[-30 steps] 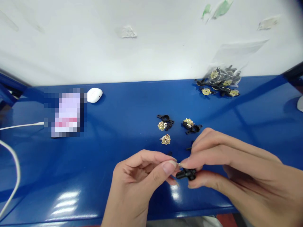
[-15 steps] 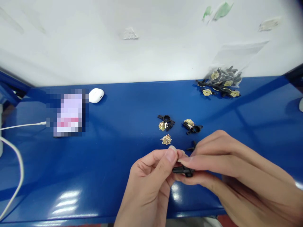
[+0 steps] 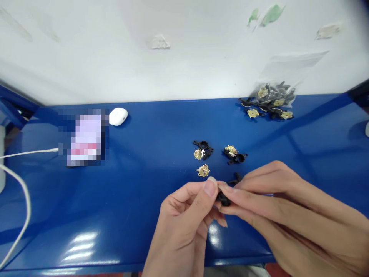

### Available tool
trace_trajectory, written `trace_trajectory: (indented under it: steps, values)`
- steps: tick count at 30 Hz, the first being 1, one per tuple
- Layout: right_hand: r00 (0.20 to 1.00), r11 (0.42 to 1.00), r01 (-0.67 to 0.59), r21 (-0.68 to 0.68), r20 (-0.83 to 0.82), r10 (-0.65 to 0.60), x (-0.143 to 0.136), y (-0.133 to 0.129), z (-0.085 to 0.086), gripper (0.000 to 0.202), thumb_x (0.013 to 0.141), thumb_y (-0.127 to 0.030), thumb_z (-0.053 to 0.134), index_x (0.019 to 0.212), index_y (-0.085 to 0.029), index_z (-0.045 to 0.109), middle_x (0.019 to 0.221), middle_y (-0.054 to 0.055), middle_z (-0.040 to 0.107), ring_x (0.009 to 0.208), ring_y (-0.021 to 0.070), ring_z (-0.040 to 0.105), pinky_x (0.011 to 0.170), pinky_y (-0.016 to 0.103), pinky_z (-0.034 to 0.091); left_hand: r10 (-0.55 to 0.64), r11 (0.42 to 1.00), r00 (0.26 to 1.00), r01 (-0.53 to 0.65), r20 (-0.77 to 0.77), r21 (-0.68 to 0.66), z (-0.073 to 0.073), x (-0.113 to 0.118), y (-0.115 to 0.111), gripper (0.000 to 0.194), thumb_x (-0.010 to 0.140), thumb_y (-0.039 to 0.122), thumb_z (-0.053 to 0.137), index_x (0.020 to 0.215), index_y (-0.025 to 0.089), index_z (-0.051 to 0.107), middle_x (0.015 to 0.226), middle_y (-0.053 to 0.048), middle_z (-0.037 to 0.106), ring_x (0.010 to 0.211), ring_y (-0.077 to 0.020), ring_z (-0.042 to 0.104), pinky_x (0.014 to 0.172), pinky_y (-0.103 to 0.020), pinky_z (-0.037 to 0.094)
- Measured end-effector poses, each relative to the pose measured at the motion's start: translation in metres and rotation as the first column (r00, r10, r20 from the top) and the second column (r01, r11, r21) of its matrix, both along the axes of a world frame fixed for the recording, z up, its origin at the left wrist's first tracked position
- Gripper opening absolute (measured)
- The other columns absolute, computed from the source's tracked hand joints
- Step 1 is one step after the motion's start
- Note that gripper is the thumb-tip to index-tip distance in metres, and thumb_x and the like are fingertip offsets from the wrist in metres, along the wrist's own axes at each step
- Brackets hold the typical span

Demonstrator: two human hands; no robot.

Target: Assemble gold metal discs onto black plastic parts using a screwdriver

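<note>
A small black plastic part is pinched between my two hands, mostly covered by the fingers. My left hand grips it with thumb and fingers from the left. From the right, my right hand closes on the same part. Just beyond the fingertips lies a brass-coloured metal disc with small lugs. Farther back sit a second brass disc beside a black plastic ring piece, and another brass disc with a black ring piece. Another black piece shows partly behind my right hand.
At the back right, a clear plastic bag of black and brass parts leans on the white wall, with loose parts before it. A blurred phone, white earbud case and white cable lie left on the blue table.
The black part has turned between my fingers, so less of it shows. My right fingertips have shifted around it, and a left fingertip now sticks out below.
</note>
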State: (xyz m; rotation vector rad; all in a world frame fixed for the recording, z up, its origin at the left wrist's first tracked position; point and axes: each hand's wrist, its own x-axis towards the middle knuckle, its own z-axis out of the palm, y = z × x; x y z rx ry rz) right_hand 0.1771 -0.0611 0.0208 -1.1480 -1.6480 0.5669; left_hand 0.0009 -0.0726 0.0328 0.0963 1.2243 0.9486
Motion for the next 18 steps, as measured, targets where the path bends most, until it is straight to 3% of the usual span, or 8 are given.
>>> trace_trajectory:
  steps: [3,6,9,13,16,18]
  values:
    - [0.98,0.989,-0.15,0.01,0.133,0.148,0.01,0.005,0.004,0.029,0.096,-0.005,0.083,0.116,-0.024,0.089,0.106,0.006,0.082,0.097,0.0245,0.079,0.074,0.039,0.072,-0.017,0.996,0.999,0.014,0.031,0.092,-0.002,0.003,0.003,0.028,0.086,0.048,0.104,0.096,0.024,0.092,0.101,-0.006,0.089,0.091,-0.023,0.08,0.087,-0.035,0.067]
    - [0.984,0.992,-0.123,-0.018,0.127,0.124,0.015,0.006,0.007,0.027,0.095,-0.008,0.087,0.114,-0.027,0.087,0.105,0.005,0.081,0.098,0.0246,0.079,0.069,0.038,0.071,-0.041,0.983,0.998,0.031,0.05,0.183,-0.003,0.006,0.005,0.032,0.084,0.051,0.104,0.096,0.023,0.093,0.092,-0.006,0.086,0.081,-0.0209,0.077,0.08,-0.034,0.065]
    - [0.988,0.995,-0.102,-0.007,0.116,0.103,0.016,0.008,0.008,0.022,0.098,-0.009,0.085,0.112,-0.026,0.087,0.103,0.004,0.08,0.098,0.0229,0.078,0.07,0.036,0.071,-0.045,0.985,0.998,0.036,0.047,0.171,0.0,0.006,0.007,0.031,0.082,0.049,0.106,0.095,0.024,0.093,0.087,-0.005,0.085,0.08,-0.0207,0.076,0.08,-0.034,0.063]
    - [0.964,0.977,-0.213,0.017,0.169,0.207,0.015,0.008,0.007,0.027,0.097,-0.003,0.082,0.114,-0.023,0.086,0.107,0.005,0.081,0.098,0.0213,0.079,0.074,0.035,0.071,-0.036,0.991,0.998,0.03,0.049,0.13,0.007,0.007,0.008,0.029,0.079,0.045,0.108,0.092,0.025,0.093,0.088,-0.005,0.086,0.08,-0.0199,0.076,0.08,-0.033,0.063]
    - [0.996,0.997,-0.073,0.016,0.062,0.072,0.008,0.004,0.005,0.021,0.105,-0.009,0.074,0.107,-0.026,0.087,0.105,0.004,0.08,0.099,0.0225,0.077,0.072,0.036,0.069,-0.032,0.991,0.998,0.025,0.051,0.133,0.01,0.008,0.009,0.029,0.081,0.049,0.107,0.092,0.026,0.093,0.09,-0.005,0.086,0.079,-0.0194,0.075,0.079,-0.033,0.062]
    - [0.998,0.999,-0.047,0.005,0.032,0.046,0.002,0.001,0.003,0.021,0.106,-0.01,0.074,0.108,-0.026,0.087,0.105,0.004,0.08,0.099,0.0235,0.077,0.072,0.037,0.069,-0.034,0.99,0.998,0.028,0.046,0.137,0.011,0.009,0.009,0.03,0.081,0.051,0.106,0.091,0.026,0.093,0.093,-0.005,0.087,0.08,-0.0192,0.075,0.078,-0.032,0.062]
